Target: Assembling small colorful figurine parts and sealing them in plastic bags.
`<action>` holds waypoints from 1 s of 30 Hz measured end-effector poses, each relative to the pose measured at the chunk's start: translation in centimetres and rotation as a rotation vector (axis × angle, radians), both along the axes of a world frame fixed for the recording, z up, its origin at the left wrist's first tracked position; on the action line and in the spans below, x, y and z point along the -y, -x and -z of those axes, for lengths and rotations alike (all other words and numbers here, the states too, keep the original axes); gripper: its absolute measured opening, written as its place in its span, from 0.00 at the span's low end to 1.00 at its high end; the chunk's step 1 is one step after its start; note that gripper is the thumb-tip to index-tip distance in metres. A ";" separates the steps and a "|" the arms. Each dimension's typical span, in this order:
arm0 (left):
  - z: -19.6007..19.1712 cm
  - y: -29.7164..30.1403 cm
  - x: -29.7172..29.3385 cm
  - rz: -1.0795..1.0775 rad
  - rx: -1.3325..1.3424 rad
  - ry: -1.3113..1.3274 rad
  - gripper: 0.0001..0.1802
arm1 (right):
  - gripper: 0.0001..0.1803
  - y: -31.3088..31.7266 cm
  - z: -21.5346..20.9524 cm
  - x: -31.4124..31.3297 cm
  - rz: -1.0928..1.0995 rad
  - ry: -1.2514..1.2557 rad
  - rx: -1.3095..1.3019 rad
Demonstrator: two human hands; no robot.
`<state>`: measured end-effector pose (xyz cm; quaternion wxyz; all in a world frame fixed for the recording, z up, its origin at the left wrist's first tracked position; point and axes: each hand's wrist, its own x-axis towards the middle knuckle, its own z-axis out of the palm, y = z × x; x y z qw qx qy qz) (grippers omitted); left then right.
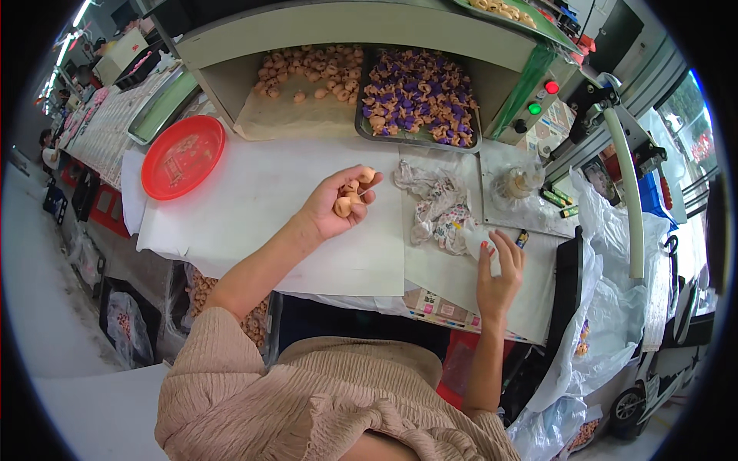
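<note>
Over the white-covered bench (269, 223), my left hand (330, 207) is curled round several small peach-coloured round doll-head pieces (343, 206). Some of them show between thumb and fingers. To its right, my right hand (501, 280) is raised near the bench's front edge, with thumb and fingers stretched apart. A thin white piece (474, 240) lies behind its fingertips; whether they touch it I cannot tell. A small red spot shows at the thumb tip. Beyond that hand lies a crumpled, spotted cloth (438, 211).
Under the shelf are loose peach heads (307, 73) and a dark tray (419, 144) of purple-and-peach pieces. A red round tray (183, 157) sits at left. A metal plate (492, 188) and a machine arm (626, 177) stand at right, beside plastic sheeting (607, 300).
</note>
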<state>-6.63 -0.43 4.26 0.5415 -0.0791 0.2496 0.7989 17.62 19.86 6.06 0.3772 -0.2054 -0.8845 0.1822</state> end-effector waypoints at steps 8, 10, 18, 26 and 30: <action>0.0 -4.4 0.5 0.089 -0.177 0.008 0.12 | 0.23 1.1 0.6 -0.3 -0.059 0.236 0.288; 0.1 -4.8 1.0 0.062 -0.105 0.036 0.14 | 0.23 1.3 0.9 -0.1 -0.062 0.272 0.274; -0.7 -5.4 2.5 0.062 -0.039 0.130 0.16 | 0.23 1.7 1.1 1.8 -0.020 0.258 0.128; 0.3 -6.5 1.3 0.094 -0.120 0.087 0.11 | 0.23 1.8 -0.6 3.7 -0.183 0.413 0.075; 1.7 -6.5 0.4 0.116 -0.057 0.048 0.11 | 0.24 1.9 -0.6 5.0 -0.231 0.390 0.066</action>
